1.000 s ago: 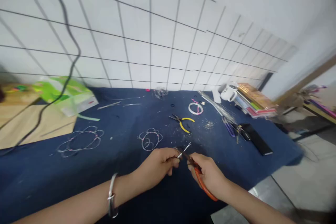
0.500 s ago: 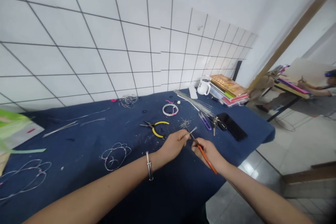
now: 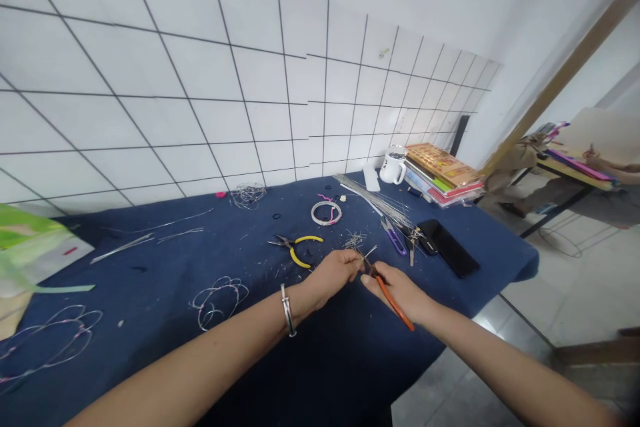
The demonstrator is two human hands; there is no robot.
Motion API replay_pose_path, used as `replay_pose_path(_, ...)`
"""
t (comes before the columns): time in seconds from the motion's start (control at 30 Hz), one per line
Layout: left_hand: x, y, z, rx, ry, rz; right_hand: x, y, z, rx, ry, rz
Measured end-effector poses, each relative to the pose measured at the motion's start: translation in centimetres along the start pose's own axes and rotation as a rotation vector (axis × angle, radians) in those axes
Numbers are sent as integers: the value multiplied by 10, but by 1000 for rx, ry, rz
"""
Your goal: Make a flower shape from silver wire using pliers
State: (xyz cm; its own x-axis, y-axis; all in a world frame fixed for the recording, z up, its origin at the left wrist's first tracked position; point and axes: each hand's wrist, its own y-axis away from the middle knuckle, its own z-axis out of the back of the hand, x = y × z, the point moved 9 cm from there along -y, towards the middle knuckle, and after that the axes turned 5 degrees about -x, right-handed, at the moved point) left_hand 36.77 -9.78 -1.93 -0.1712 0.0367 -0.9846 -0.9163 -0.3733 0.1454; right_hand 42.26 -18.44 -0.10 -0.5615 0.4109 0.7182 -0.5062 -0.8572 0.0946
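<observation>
My left hand, with a silver bangle at its wrist, pinches a small bunch of thin silvery wires whose ends stick out to the right. My right hand is closed round orange-handled pliers. Their dark narrow jaws reach up-left to the wires at my left fingertips; the exact contact is too small to make out. Just beyond my hands lies a little heap of short wire pieces. To the left rest yellow-handled pliers, spread apart on the blue cloth.
A white ring-shaped coil, long wires, purple snips and a black phone lie beyond my hands. A mug and books stand by the wall. Wire loops lie left. Another person sits far right.
The view has shifted slightly, so things on the table appear a little lower and farther right. Both hands keep their grips, with the pliers still at the wires.
</observation>
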Motion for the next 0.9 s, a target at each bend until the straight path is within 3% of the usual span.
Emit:
replay_pose_path(0.17, 12, -13, -3, 32, 167, 208, -18, -11, -12, 82, -303, -264)
replay_pose_path(0.43, 32, -37, -3, 46, 246, 293, -44, -25, -23, 201, -392, -440)
replay_pose_path(0.63, 40, -44, -3, 41, 311, 317, -38, -27, -22, 263, -466, -429)
replay_pose_path(0.77, 37, -32, 3, 50, 351, 315, -30, -21, -11, 285, -475, -411)
replay_pose_path(0.9, 28, -7, 22, 37, 458, 269, -11, -18, 13, 201, -151, -144)
